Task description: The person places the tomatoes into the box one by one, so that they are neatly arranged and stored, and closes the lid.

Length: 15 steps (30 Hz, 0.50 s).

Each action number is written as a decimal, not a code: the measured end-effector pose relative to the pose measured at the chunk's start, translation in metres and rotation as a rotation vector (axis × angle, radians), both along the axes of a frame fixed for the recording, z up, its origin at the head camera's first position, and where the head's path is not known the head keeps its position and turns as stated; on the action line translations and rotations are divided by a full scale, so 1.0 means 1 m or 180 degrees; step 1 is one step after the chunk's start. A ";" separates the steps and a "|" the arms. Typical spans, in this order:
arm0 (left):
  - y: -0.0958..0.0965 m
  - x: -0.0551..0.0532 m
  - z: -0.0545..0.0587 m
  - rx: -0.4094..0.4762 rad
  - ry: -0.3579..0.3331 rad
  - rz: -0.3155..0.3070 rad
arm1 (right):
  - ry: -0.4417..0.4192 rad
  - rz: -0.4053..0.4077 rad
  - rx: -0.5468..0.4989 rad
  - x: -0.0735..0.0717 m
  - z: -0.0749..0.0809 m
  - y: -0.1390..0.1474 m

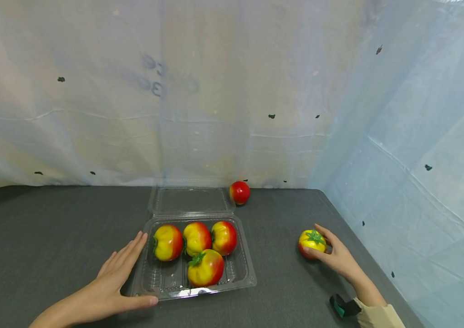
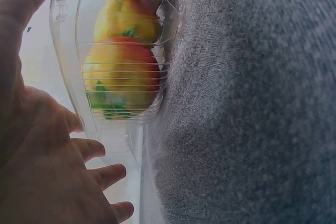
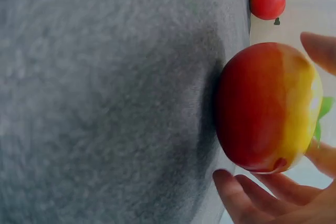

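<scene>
My left hand (image 1: 113, 282) lies spread with straight fingers along the left side of a clear plastic clamshell box (image 1: 250, 273), its thumb at the front left corner. Several red-and-yellow tomatoes (image 1: 205, 268) with green leafy tops sit inside; through the wall, one tomato (image 2: 123, 72) shows close to that hand. Over to the right, my right hand (image 1: 340, 259) curves around a single tomato (image 1: 306, 239) on the table, thumb on its near side. Seen from the right wrist, fingers (image 3: 236, 195) reach beside this tomato (image 3: 257, 108), which rests over its shadow.
The box's lid (image 1: 192, 200) is folded back behind it. A red fruit (image 1: 240, 192) stands beside the lid's right edge. Pale plastic sheeting (image 1: 232, 91) hangs behind the grey table (image 1: 277, 287) and along its right side. A black-and-green strap (image 1: 342, 307) is by the right wrist.
</scene>
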<state>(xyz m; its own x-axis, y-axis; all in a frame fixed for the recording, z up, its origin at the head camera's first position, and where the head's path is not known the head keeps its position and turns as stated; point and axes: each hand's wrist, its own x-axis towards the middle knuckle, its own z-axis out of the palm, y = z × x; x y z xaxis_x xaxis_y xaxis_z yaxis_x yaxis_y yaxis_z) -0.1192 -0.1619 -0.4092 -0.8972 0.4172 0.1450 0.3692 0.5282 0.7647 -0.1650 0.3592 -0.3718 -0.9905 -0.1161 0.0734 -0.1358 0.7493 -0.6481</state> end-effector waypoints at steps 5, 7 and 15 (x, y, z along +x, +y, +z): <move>0.000 0.000 0.000 -0.0012 -0.0003 0.0011 | -0.0102 -0.0083 -0.0047 0.001 -0.002 0.002; 0.000 0.000 0.000 -0.0015 -0.0001 0.0014 | -0.0150 -0.0114 -0.0045 0.001 -0.002 0.003; 0.000 0.000 0.000 -0.0048 -0.0008 0.0024 | -0.0247 -0.0170 -0.0037 0.002 -0.003 0.001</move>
